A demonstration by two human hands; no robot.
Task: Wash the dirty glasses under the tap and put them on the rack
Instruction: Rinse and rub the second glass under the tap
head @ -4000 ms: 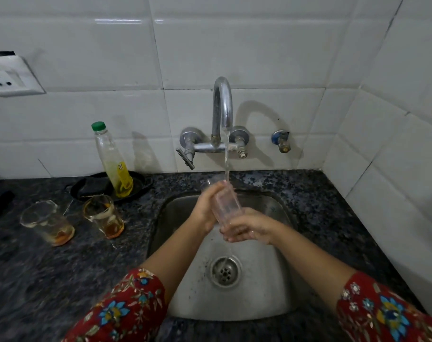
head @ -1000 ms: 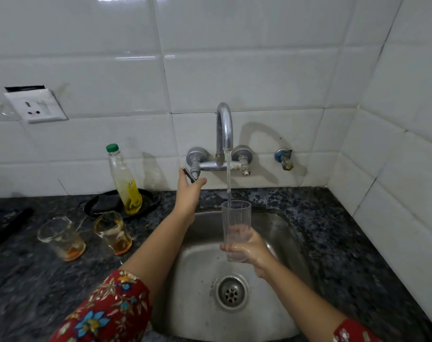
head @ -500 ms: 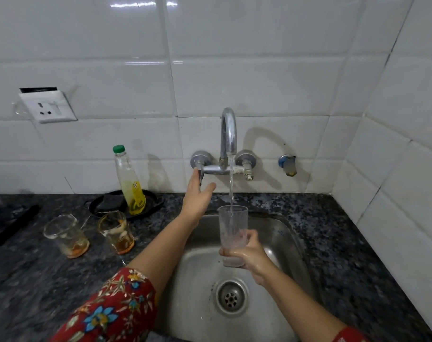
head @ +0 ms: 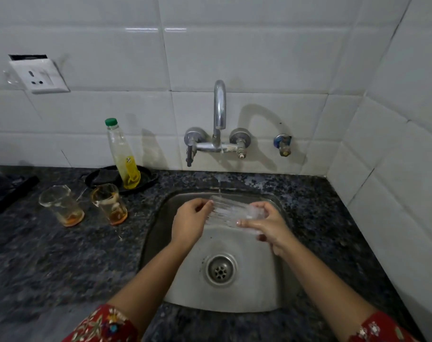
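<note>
A clear ribbed glass (head: 231, 213) lies on its side over the steel sink (head: 264, 287), under a thin stream from the tap (head: 219, 112). My left hand (head: 189, 224) grips its rim end at the left, and my right hand (head: 269, 224) grips its base end at the right. Two dirty glasses stand on the dark counter to the left of the sink: one (head: 62, 206) with orange dregs and one (head: 109, 204) with amber liquid. No rack is in view.
A green-capped bottle of yellow liquid (head: 122, 154) stands on a black dish (head: 100, 177) behind the dirty glasses. A dark object (head: 5, 191) lies at the far left. A wall socket (head: 38, 74) is upper left; a tiled wall closes the right side.
My left hand has left the tap lever and come down onto the glass. The glass went from upright in my right hand to lying sideways between both hands. The stream looks thinner.
</note>
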